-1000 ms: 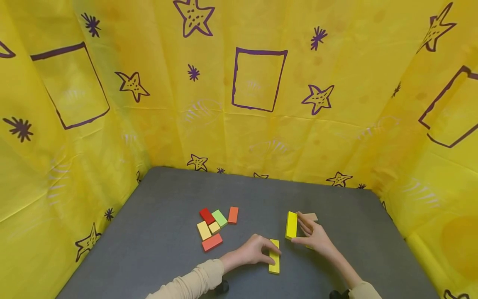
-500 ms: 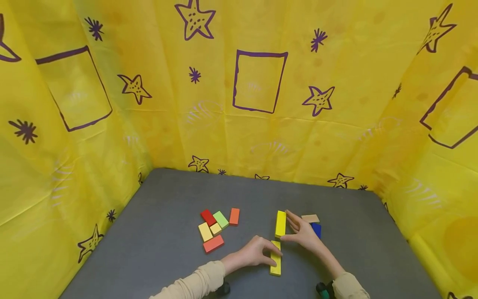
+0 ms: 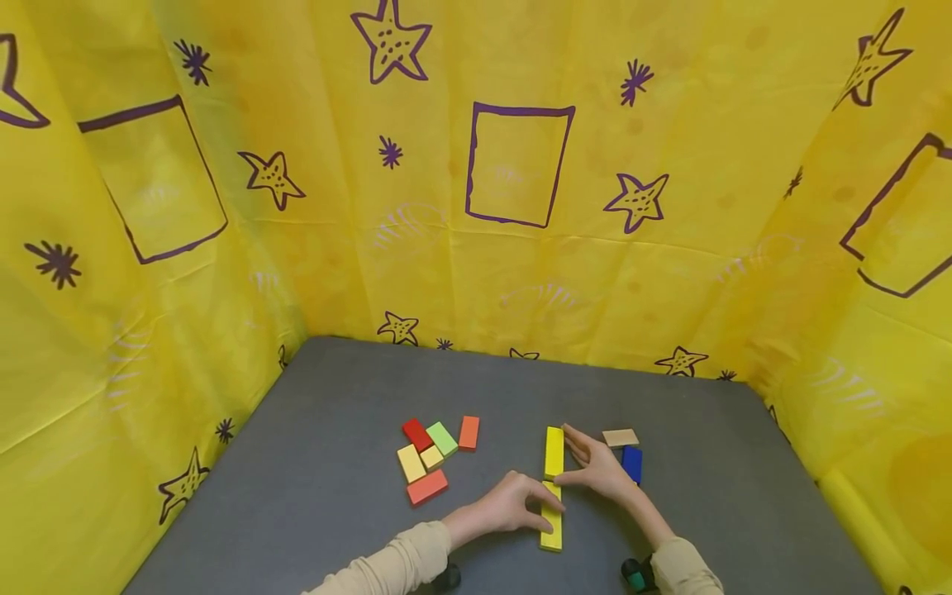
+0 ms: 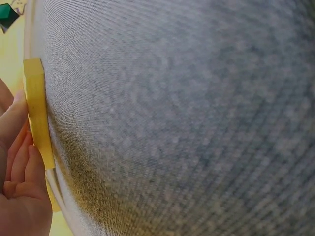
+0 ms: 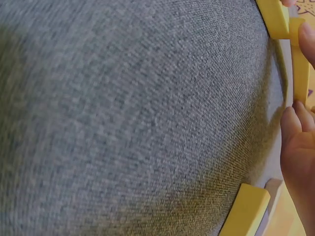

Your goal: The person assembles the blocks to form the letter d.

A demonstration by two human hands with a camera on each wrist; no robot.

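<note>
Two long yellow blocks lie end to end, one behind the other, in the head view. My left hand (image 3: 513,502) pinches the near yellow block (image 3: 551,541) on the table; the left wrist view shows fingers along a yellow block (image 4: 37,108). By its two ends my right hand (image 3: 601,469) holds the far yellow block (image 3: 554,450), thumb at the near end and fingertips at the far end. In the right wrist view the held block (image 5: 301,73) stands very near the other yellow block (image 5: 273,17); whether they touch I cannot tell.
Left of the hands sits a group of small blocks: red (image 3: 418,435), green (image 3: 442,439), pale yellow (image 3: 411,464) and coral (image 3: 427,487). An orange block (image 3: 468,433) lies beside it. Right of my right hand are a tan block (image 3: 621,438), a blue block (image 3: 631,464) and another yellow block (image 5: 246,211).
My right hand has carried its yellow block leftward, in line with the near one, uncovering the blue block. My left hand has kept its grip and place on the near block.
</note>
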